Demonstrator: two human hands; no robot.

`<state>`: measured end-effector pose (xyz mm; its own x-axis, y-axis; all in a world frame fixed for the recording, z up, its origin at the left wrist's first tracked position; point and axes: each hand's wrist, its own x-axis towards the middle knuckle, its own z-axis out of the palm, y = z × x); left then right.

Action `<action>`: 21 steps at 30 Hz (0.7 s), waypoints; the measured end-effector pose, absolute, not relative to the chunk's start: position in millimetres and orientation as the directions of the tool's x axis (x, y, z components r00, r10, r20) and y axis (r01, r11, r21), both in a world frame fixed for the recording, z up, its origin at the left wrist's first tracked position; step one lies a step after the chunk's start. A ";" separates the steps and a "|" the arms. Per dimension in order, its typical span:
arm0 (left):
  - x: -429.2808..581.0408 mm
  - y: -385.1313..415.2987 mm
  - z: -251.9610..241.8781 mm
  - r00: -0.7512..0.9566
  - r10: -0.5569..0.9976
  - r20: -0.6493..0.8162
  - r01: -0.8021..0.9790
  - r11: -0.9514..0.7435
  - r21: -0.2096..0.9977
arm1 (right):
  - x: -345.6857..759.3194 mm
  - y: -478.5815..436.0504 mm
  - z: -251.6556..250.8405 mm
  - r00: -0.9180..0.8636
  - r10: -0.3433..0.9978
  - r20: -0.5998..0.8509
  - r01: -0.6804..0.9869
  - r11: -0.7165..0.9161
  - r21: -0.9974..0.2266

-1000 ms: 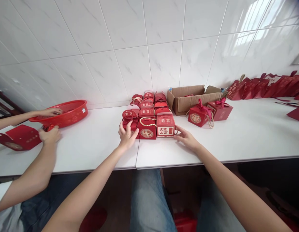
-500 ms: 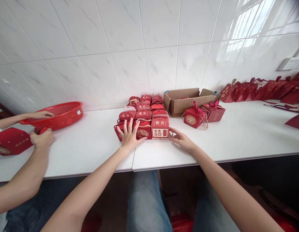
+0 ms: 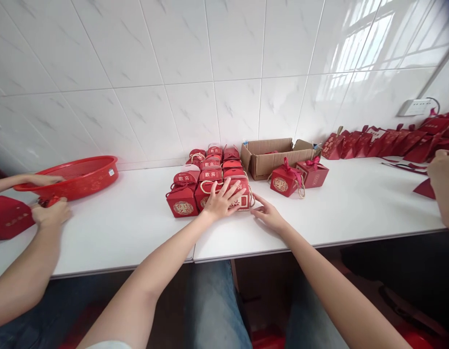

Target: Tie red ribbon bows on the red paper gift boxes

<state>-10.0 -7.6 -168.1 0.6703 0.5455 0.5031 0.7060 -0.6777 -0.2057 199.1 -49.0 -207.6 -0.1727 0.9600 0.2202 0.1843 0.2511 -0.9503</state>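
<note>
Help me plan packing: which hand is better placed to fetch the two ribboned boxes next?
Probably the right hand: it is nearer the ribboned boxes, while the left hand is spread across the grouped boxes, farther left.

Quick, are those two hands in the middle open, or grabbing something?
Left hand: open, fingers spread in front of the red boxes, grasping nothing.
Right hand: loosely open beside their front right box; touching can't be told.

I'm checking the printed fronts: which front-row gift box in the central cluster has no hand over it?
The leftmost gift box, its round gold emblem fully showing. The left hand partly covers the middle box and the right box.
</note>
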 end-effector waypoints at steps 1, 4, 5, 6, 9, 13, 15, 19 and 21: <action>-9.0 -4.2 -169.3 0.677 0.531 0.509 0.697 -0.686 -0.210 | 199.4 -48.5 -208.2 -0.170 0.960 0.224 0.179 0.254 -0.950; -12.2 2.3 -174.8 0.675 0.490 0.551 0.682 -0.700 -0.213 | 199.5 -46.2 -209.1 -0.151 0.960 0.238 0.161 0.261 -0.952; -13.3 3.1 -176.2 0.667 0.492 0.560 0.688 -0.695 -0.208 | 199.1 -45.4 -209.2 -0.150 0.959 0.241 0.156 0.264 -0.952; -13.3 3.0 -177.2 0.653 0.505 0.565 0.701 -0.684 -0.199 | 198.4 -44.5 -209.4 -0.146 0.958 0.245 0.151 0.267 -0.952; -3.5 -5.0 -177.8 0.618 0.538 0.573 0.732 -0.659 -0.172 | 195.0 -41.9 -212.4 -0.141 0.962 0.233 0.116 0.250 -0.961; 28.1 -26.7 -181.1 0.796 0.377 0.473 0.506 -0.844 -0.179 | 195.4 -39.4 -222.9 0.028 0.971 0.236 0.009 0.235 -0.972; 42.1 -34.4 -186.1 0.863 0.300 0.406 0.370 -0.923 -0.106 | 205.1 -39.2 -225.9 0.202 0.942 0.269 0.010 0.272 -0.962; 50.9 -35.0 -196.4 0.877 0.342 0.338 0.307 -0.939 0.153 | 245.7 -30.2 -202.5 0.375 0.831 0.412 0.224 0.350 -0.910; 48.5 -30.9 -199.2 0.898 0.365 0.248 0.306 -0.920 0.247 | 265.5 -12.7 -169.4 0.390 0.733 0.557 0.468 0.363 -0.806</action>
